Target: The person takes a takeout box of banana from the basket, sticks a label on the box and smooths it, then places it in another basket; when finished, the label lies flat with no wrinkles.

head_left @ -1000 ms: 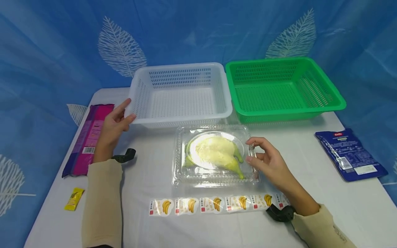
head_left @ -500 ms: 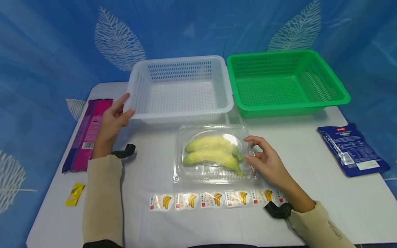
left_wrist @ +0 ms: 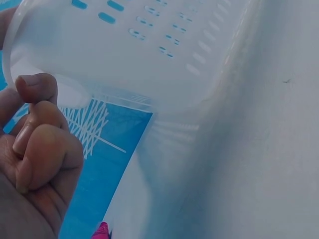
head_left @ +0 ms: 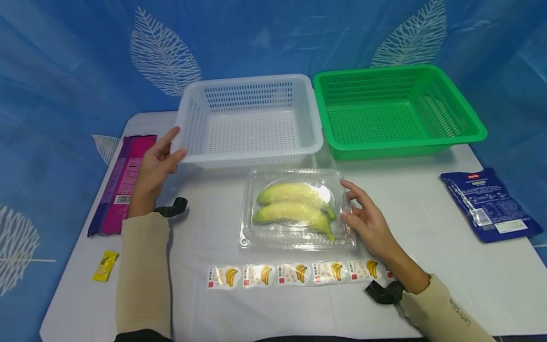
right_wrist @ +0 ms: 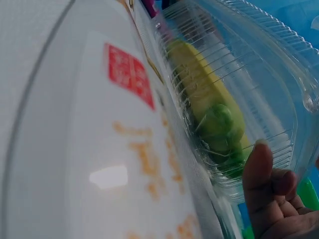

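In the head view my left hand (head_left: 154, 171) is at the near left corner of the white plastic basket (head_left: 252, 156). Thumb and index finger grip its rim (left_wrist: 15, 55), while the other fingers curl into the palm, as the left wrist view shows. My right hand (head_left: 369, 223) holds the right edge of a clear plastic clamshell box (head_left: 252, 237), thumb and index finger spread along that side. Two yellow-green bananas (head_left: 290, 213) lie side by side within it under the lid. The right wrist view has the thumb (right_wrist: 259, 164) against the box's ribbed wall.
A green basket (head_left: 397, 149) stands right of the white one. In front of the box lies a strip of banana stickers (head_left: 299, 274). A purple-pink packet (head_left: 124, 185) and small yellow sachet (head_left: 105, 266) lie at left, a dark blue pouch (head_left: 491, 204) at right.
The head view has tilted, so everything sits slightly higher. Glare over the bananas has lessened. The right index finger has straightened a little along the box's edge; the left hand stays on the basket.
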`<state>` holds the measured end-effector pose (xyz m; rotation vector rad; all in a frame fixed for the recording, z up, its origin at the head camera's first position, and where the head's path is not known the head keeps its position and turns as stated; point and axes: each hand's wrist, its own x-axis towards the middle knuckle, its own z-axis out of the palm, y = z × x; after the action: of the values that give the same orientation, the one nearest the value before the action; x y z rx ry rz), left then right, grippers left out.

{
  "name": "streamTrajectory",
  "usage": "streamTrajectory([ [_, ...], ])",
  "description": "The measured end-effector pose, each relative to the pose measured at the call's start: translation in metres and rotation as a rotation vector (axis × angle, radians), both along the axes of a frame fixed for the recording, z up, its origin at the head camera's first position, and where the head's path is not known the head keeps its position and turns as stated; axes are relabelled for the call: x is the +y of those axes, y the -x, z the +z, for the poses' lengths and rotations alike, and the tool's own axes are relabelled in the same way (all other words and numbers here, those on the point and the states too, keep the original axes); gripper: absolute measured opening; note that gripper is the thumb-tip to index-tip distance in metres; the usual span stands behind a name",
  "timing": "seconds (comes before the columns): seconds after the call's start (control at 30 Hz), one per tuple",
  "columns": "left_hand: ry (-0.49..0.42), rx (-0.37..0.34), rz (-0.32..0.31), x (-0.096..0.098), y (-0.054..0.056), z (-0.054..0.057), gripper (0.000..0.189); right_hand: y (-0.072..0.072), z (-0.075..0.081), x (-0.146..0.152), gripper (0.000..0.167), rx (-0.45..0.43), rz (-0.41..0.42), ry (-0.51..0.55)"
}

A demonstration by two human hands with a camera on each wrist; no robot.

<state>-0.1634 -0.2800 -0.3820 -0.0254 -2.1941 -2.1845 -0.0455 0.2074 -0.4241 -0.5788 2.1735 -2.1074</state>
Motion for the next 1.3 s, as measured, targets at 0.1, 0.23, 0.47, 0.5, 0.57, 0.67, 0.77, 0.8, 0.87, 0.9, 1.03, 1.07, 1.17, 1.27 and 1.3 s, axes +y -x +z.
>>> streamTrajectory([
  [0.1, 0.052, 0.005, 0.002, -0.002, -0.001, 0.003, 0.066, 0.0, 0.0, -0.001, 0.063, 0.006, -0.015, 0.004],
  [0.23, 0.231, -0.03, 0.005, -0.004, -0.004, 0.01, 0.073, -0.003, -0.004, -0.002, 0.058, 0.004, -0.013, 0.051],
  [0.47, 0.635, 0.025, 0.154, -0.001, -0.019, 0.032, 0.076, -0.005, -0.019, -0.009, 0.052, 0.118, 0.002, 0.238],
  [0.5, 0.692, 0.07, 0.204, 0.001, -0.026, 0.036, 0.075, -0.004, -0.02, -0.01, 0.051, 0.135, 0.0, 0.254],
  [0.57, 0.801, 0.17, 0.294, 0.005, -0.045, 0.047, 0.068, -0.003, -0.023, -0.013, 0.051, 0.151, 0.004, 0.266],
  [0.67, 0.985, 0.352, 0.308, 0.018, -0.082, 0.063, 0.056, -0.002, -0.024, -0.014, 0.054, 0.167, 0.01, 0.256],
  [0.77, 1.123, 0.461, 0.13, 0.038, -0.118, 0.073, 0.049, -0.001, -0.022, -0.013, 0.059, 0.181, 0.0, 0.237],
  [0.8, 1.156, 0.461, 0.049, 0.045, -0.129, 0.074, 0.048, 0.0, -0.022, -0.012, 0.059, 0.186, -0.005, 0.229],
  [0.87, 1.198, 0.411, -0.111, 0.058, -0.149, 0.072, 0.046, 0.0, -0.021, -0.01, 0.059, 0.197, -0.019, 0.199],
  [0.9, 1.203, 0.37, -0.179, 0.065, -0.157, 0.069, 0.044, 0.0, -0.021, -0.01, 0.058, 0.201, -0.025, 0.185],
  [1.03, 1.182, 0.234, -0.351, 0.079, -0.177, 0.049, 0.037, -0.002, -0.023, -0.009, 0.052, 0.21, -0.044, 0.168],
  [1.07, 1.166, 0.21, -0.37, 0.08, -0.179, 0.043, 0.035, -0.002, -0.023, -0.01, 0.051, 0.213, -0.044, 0.18],
  [1.17, 1.085, 0.166, -0.396, 0.08, -0.185, 0.025, 0.032, -0.002, -0.024, -0.011, 0.049, 0.22, -0.021, 0.233],
  [1.27, 0.977, 0.148, -0.402, 0.079, -0.188, 0.007, 0.028, -0.001, -0.024, -0.011, 0.048, 0.217, -0.003, 0.264],
  [1.3, 0.941, 0.141, -0.405, 0.078, -0.188, 0.001, 0.027, -0.001, -0.024, -0.011, 0.048, 0.215, -0.001, 0.267],
])
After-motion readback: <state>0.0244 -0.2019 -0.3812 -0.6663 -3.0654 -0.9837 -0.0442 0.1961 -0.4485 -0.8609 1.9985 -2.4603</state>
